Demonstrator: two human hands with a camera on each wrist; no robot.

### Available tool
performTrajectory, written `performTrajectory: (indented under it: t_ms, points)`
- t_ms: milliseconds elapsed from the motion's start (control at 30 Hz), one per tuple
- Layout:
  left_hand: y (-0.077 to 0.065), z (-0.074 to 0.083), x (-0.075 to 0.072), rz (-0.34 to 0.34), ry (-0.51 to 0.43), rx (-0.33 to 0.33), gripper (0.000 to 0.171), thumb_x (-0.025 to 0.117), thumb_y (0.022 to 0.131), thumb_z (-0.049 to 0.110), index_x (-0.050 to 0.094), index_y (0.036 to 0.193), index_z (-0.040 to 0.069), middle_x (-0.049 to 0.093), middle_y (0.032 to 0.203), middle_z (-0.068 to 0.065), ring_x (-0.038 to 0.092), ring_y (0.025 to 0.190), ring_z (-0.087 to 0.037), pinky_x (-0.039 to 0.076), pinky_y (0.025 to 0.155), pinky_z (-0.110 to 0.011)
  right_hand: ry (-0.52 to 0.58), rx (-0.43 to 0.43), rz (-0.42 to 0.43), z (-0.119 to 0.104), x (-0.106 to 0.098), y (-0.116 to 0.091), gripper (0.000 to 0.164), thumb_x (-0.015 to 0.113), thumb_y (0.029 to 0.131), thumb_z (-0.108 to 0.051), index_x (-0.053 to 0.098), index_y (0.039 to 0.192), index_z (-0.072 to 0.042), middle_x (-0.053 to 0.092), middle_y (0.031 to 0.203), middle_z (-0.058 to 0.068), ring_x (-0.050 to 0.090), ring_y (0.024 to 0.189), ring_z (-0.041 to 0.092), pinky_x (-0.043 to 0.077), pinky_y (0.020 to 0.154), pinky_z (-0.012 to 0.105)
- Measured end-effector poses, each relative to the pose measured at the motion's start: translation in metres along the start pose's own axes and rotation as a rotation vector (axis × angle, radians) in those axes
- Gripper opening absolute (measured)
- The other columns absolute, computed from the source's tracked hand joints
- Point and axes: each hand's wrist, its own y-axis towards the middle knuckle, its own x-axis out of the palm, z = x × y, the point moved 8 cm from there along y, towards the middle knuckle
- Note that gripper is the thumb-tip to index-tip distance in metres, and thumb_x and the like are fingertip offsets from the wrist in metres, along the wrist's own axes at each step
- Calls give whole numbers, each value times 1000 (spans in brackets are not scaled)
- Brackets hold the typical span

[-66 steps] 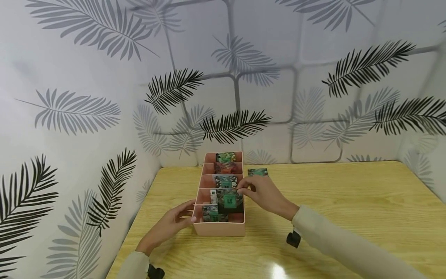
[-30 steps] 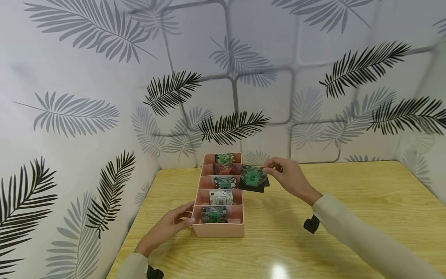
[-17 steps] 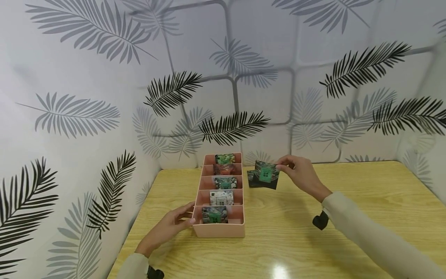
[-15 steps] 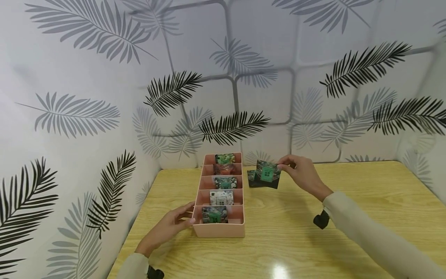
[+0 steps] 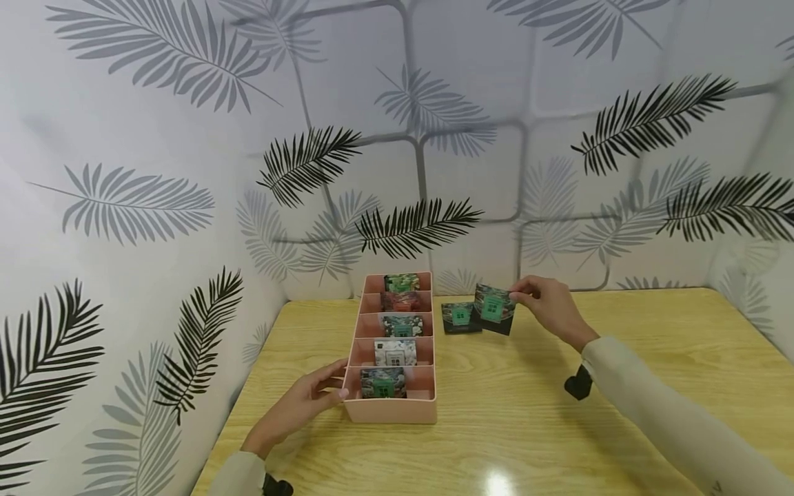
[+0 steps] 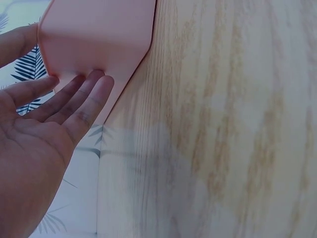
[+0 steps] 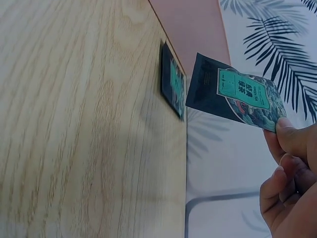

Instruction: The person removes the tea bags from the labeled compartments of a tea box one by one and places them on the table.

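A pink divided box [image 5: 389, 412] stands on the table with tea bag sachets in its compartments. My left hand [image 5: 304, 406] rests on the box's near left corner, its fairly straight fingertips touching the pink wall [image 6: 94, 44] in the left wrist view. To the right of the box, my right hand [image 5: 552, 310] pinches a dark tea bag sachet [image 5: 493, 310] by its edge between thumb and finger. In the right wrist view, the held sachet [image 7: 237, 94] has a green label reading "green tea". Another green-labelled sachet [image 5: 459, 318] lies flat on the table beside it.
Inside the box, front to back, are a green-labelled sachet [image 5: 383, 383], a white sachet [image 5: 395, 353], another green-labelled sachet [image 5: 403, 326], a red sachet [image 5: 400, 302] and a yellow-green one [image 5: 402, 283]. A leaf-patterned wall [image 5: 558, 241] borders the wooden table [image 5: 496, 413] behind.
My right hand has lifted the sachet out from the front part of the box and carried it right, past the sachet on the table. The left hand has stayed at the corner.
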Motion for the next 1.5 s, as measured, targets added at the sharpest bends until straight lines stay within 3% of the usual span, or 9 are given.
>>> performTrajectory:
  t_ms: [233, 467, 867, 1200, 1500]
  points:
    - [-1, 0, -1, 7, -3, 4, 63, 60, 107, 23, 32, 163, 11, 47, 153, -16, 50, 135, -35, 52, 101, -40, -1, 31, -27, 14, 3, 5, 15, 68, 102, -18, 75, 108, -7, 75, 98, 10, 70, 88, 32, 51, 69, 38]
    - [-1, -2, -2, 19, -4, -3, 63, 61, 107, 25, 33, 162, 12, 47, 153, -14, 50, 135, -33, 52, 98, -30, -16, 41, -65, 26, 9, 7, 17, 67, 103, -17, 74, 110, -3, 75, 101, 13, 70, 91, 37, 52, 71, 42]
    - [2, -2, -3, 17, 16, 9, 65, 61, 106, 27, 32, 162, 11, 51, 149, -14, 52, 133, -33, 52, 97, -29, -79, 61, -77, 54, 13, 22, 14, 67, 102, -13, 74, 106, -2, 73, 96, 12, 66, 80, 27, 48, 64, 36]
    - [-2, -5, -1, 16, -18, -10, 62, 60, 107, 25, 33, 162, 14, 50, 151, -14, 51, 134, -33, 52, 98, -29, -150, 43, -95, 57, 25, 31, 12, 69, 99, -8, 74, 103, 2, 74, 96, 17, 67, 85, 35, 53, 74, 51]
    - [0, -5, -4, 22, 4, -6, 62, 60, 107, 24, 34, 162, 14, 50, 151, -13, 51, 134, -32, 51, 98, -28, -213, 132, -127, 77, 34, 38, 11, 68, 99, -10, 73, 100, 0, 73, 94, 16, 65, 80, 32, 51, 70, 47]
